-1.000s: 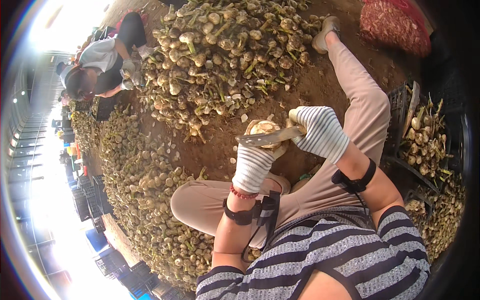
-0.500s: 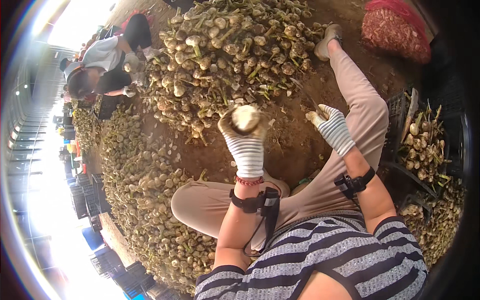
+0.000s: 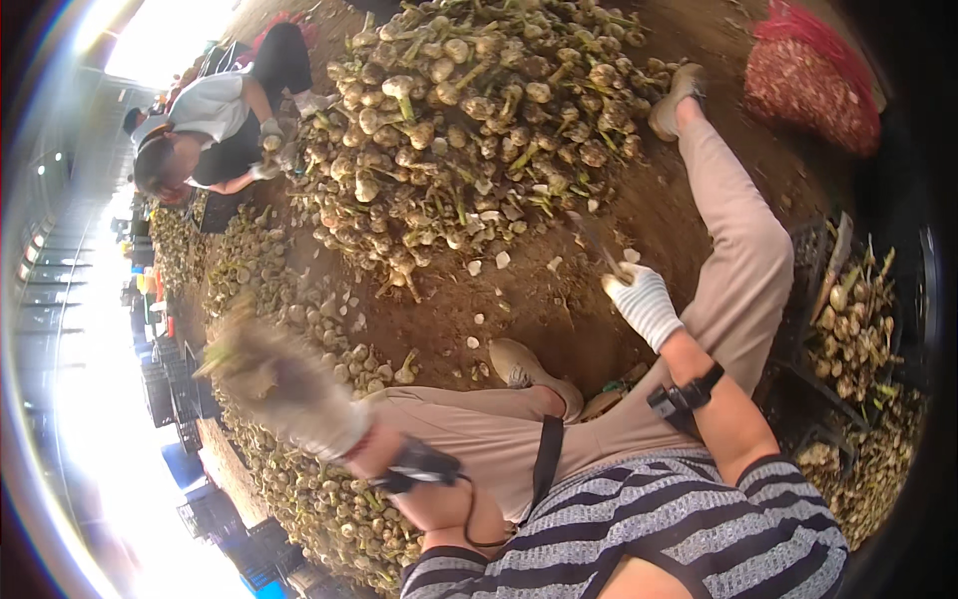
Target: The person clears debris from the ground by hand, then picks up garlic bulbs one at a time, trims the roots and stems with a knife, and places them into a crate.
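My right hand (image 3: 642,302), in a white striped glove, is closed round the handle of a knife (image 3: 599,246). Its thin blade points up and to the left over bare soil. My left hand (image 3: 284,384), gloved too, is smeared by motion above the left heap of trimmed-looking garlic bulbs (image 3: 339,499). The blur hides its fingers and whether any bulb is in them. Beyond my feet lies a large pile of garlic (image 3: 469,120) with dry stalks and roots on.
A red mesh sack (image 3: 813,85) stands at the far right. Beside my right leg is a dark crate (image 3: 798,285) with garlic. A co-worker (image 3: 205,115) bends over the pile at the far left. Black crates (image 3: 215,519) are stacked farther left. Peel scraps lie on the soil.
My left hand has swung from the middle, where it held a pale garlic bulb, to the left heap. My right hand keeps the knife and has sunk slightly in view.
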`<control>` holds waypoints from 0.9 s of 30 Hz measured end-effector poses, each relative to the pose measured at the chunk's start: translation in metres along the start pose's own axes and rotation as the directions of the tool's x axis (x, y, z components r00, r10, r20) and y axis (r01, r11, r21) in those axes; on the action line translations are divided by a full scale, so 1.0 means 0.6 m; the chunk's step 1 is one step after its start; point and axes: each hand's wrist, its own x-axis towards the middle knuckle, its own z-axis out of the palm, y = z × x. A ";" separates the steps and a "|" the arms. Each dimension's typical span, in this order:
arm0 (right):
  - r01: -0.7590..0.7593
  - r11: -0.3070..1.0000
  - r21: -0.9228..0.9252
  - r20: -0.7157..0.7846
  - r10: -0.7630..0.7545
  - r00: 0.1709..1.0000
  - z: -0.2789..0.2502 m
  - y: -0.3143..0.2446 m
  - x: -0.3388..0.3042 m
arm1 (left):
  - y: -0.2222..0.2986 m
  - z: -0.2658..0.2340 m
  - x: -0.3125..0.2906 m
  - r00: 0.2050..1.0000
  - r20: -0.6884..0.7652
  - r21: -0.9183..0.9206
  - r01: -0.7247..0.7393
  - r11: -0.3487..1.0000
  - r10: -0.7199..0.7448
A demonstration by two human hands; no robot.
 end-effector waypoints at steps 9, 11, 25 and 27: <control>-0.114 0.943 0.313 0.125 0.078 0.989 0.007 -0.022 0.049 | -0.350 0.140 0.117 0.872 0.259 0.488 0.253 0.835 -0.415; -0.210 0.933 0.294 0.109 0.185 0.977 -0.018 -0.005 0.048 | -0.460 0.197 0.162 0.884 0.264 0.536 0.199 0.820 -0.387; -0.286 0.846 0.451 0.203 0.215 0.955 -0.033 -0.021 0.038 | -0.436 0.208 0.141 0.774 0.376 0.103 0.511 0.853 -0.509; -0.281 0.817 0.504 0.203 0.204 0.958 -0.035 -0.025 0.028 | -0.348 0.176 0.043 0.678 0.501 0.014 0.616 0.788 -0.538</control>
